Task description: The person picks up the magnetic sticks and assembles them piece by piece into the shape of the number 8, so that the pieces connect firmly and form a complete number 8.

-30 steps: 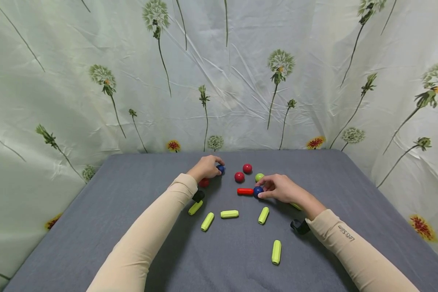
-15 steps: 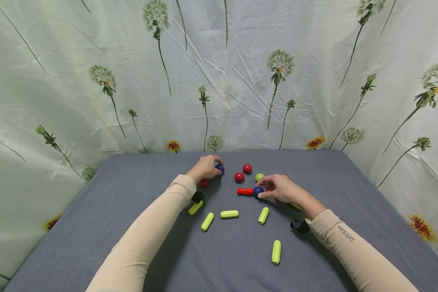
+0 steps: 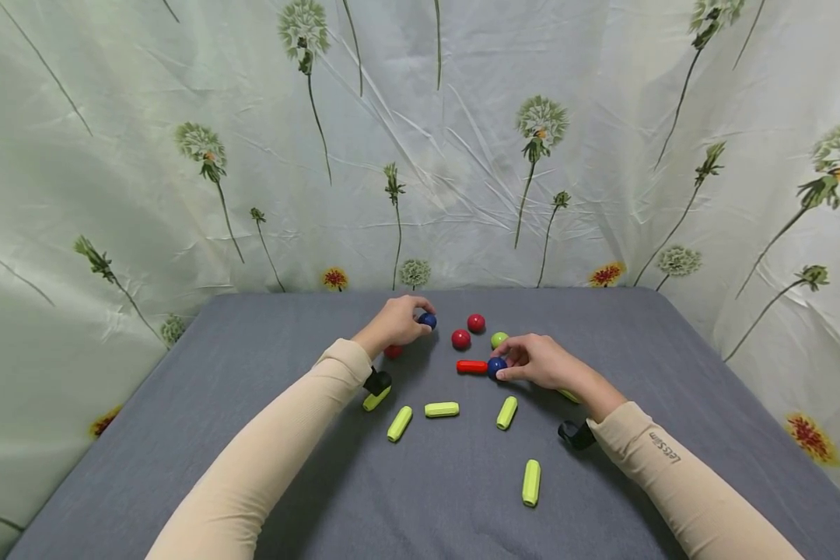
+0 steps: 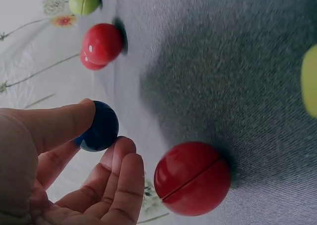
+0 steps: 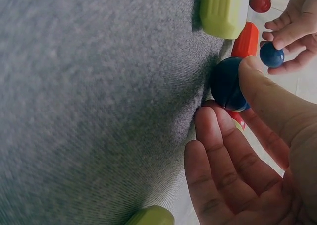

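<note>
In the head view my left hand (image 3: 398, 320) pinches a blue ball (image 3: 427, 320) between thumb and fingers at the far side of the cloth. The left wrist view shows this ball (image 4: 100, 127) clear of the cloth, with a grooved red ball (image 4: 193, 179) below the hand. My right hand (image 3: 537, 361) holds a second blue ball (image 3: 496, 368) by thumb and fingertips, at the right end of a red ribbed stick (image 3: 472, 366). From the right wrist, that ball (image 5: 229, 84) looks very close to the cloth; whether it touches the stick I cannot tell.
Two red balls (image 3: 460, 338) and a lime-green ball (image 3: 500, 340) lie between and behind the hands. Several yellow-green ribbed sticks (image 3: 442, 409) are scattered nearer on the grey cloth (image 3: 252, 404). One red ball (image 3: 393, 351) is partly behind the left wrist. A flowered curtain (image 3: 455, 155) hangs behind.
My left hand, holding its blue ball, has shifted slightly right and up in the head view. The right hand and its ball stay in place.
</note>
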The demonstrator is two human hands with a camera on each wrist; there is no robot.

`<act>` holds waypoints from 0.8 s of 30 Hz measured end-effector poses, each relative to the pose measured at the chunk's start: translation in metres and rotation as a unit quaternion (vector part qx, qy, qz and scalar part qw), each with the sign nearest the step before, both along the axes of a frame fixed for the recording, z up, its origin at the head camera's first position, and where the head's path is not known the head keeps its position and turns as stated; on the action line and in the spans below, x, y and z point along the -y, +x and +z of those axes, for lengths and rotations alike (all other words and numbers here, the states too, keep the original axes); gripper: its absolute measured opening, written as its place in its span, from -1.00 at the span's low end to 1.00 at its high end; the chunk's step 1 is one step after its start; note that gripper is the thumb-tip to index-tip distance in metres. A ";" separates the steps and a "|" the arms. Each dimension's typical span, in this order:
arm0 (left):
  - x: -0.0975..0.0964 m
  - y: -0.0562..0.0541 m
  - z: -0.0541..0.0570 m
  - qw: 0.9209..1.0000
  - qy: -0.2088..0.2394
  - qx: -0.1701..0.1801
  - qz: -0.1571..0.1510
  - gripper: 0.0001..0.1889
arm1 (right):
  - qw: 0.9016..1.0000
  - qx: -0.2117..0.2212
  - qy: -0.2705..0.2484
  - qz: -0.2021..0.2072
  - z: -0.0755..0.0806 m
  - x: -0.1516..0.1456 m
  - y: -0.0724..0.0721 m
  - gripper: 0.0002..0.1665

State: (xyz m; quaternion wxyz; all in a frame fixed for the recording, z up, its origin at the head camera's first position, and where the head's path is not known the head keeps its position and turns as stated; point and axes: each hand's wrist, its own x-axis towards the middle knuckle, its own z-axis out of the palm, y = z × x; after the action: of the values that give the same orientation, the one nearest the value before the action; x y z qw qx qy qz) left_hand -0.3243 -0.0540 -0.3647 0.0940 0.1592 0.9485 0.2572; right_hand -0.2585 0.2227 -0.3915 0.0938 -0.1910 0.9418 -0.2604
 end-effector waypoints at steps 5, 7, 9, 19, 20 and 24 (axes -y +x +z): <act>0.001 0.008 0.000 1.000 0.009 0.004 -0.010 -0.63 | 1.000 -0.001 -0.001 0.003 0.000 0.000 0.000 -0.64; 0.001 0.011 0.000 1.000 0.013 0.006 -0.015 -0.63 | 1.000 0.000 -0.002 0.003 0.000 0.000 0.000 -0.64; 0.001 0.014 0.000 1.000 0.016 0.007 -0.020 -0.64 | 1.000 0.000 -0.001 0.003 0.000 0.000 0.000 -0.64; -0.001 0.034 -0.005 0.998 0.016 0.008 -0.062 -0.67 | 1.000 0.003 0.005 -0.004 0.000 0.000 0.000 -0.63; -0.001 0.036 -0.005 0.998 0.013 0.010 -0.065 -0.67 | 1.000 0.003 0.005 -0.004 0.000 0.000 0.000 -0.63; -0.002 0.042 -0.008 0.997 0.012 0.023 -0.075 -0.69 | 1.000 0.003 0.005 -0.003 0.000 0.000 0.000 -0.63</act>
State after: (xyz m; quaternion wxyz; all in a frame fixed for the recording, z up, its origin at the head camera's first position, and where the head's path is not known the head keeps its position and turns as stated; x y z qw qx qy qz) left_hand -0.2822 -0.0516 -0.3731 0.1328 0.2250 0.9284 0.2643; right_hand -0.2585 0.2228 -0.3911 0.0964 -0.1869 0.9434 -0.2565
